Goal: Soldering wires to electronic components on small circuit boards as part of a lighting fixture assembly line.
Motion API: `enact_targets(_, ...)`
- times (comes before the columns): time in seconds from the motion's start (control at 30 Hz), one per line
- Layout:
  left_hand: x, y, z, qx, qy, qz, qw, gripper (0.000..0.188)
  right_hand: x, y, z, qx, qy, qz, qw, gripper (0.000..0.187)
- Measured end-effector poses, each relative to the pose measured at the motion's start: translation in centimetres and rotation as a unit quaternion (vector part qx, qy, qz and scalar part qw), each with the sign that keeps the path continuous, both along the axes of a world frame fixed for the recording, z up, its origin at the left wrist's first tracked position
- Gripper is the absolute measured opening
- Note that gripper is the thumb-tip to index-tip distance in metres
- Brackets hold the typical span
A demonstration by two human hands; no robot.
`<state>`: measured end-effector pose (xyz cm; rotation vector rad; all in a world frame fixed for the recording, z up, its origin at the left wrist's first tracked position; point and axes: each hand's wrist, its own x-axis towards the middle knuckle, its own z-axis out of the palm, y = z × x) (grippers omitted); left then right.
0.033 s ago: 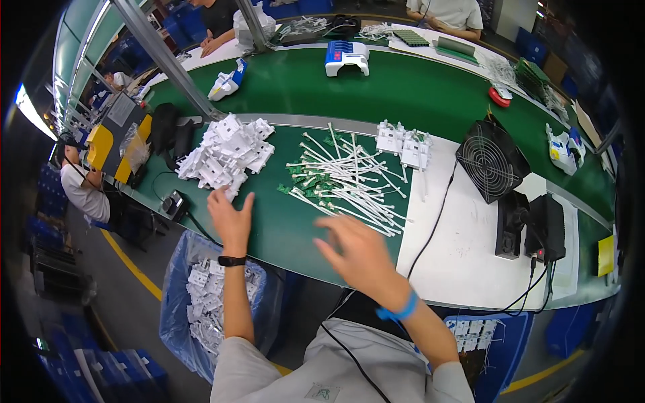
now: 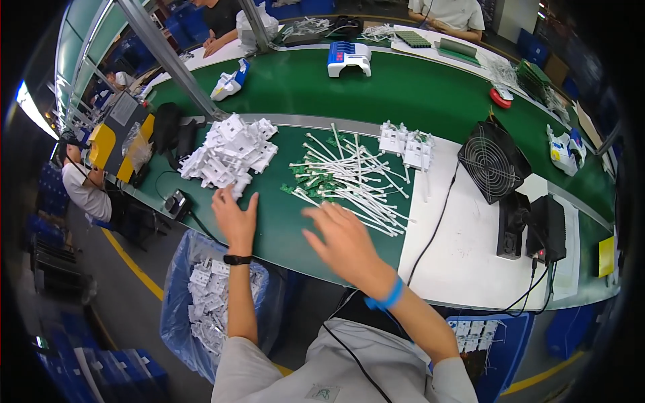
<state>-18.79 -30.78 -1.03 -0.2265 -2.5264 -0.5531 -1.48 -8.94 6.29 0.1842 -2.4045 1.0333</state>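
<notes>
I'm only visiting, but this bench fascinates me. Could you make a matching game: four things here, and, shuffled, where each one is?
Things
1. Black square fan with a round wire grille
2. Heap of white plastic parts
3. Loose pile of thin white cables
4. Bright blue wristband

Places
A. Between the heap and the flat white sheet
B. Around the wrist of the right hand
C. Farthest right of the four
D. Just beyond the left hand

Pairs: 1-C, 2-D, 3-A, 4-B
</notes>
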Motion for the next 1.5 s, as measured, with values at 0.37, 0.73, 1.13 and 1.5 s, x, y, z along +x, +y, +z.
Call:
enact_targets(0.37,-0.8,-1.1,0.2,0.03,0.064,-0.042,0.997,0.024,-9.8,-2.3,-6.9,0.371,0.071,-0.065,0.924,0.012)
enact_targets(0.73,3.6,1.1,3.5,0.265,-0.011,-0.143,0.954,0.014,-8.4,0.7,-4.7,0.108,0.134,0.012,0.985,0.009)
enact_targets(1.13,6.2,7.2,6.4,0.442,-0.245,-0.34,0.793,0.019,-4.8,5.1,2.0,-0.139,0.037,0.046,0.988,0.009)
enact_targets(1.5,8.0,10.5,6.7,0.316,-0.203,-0.363,0.853,0.021,-2.7,7.4,0.7,-0.208,-0.053,0.02,0.976,0.013)
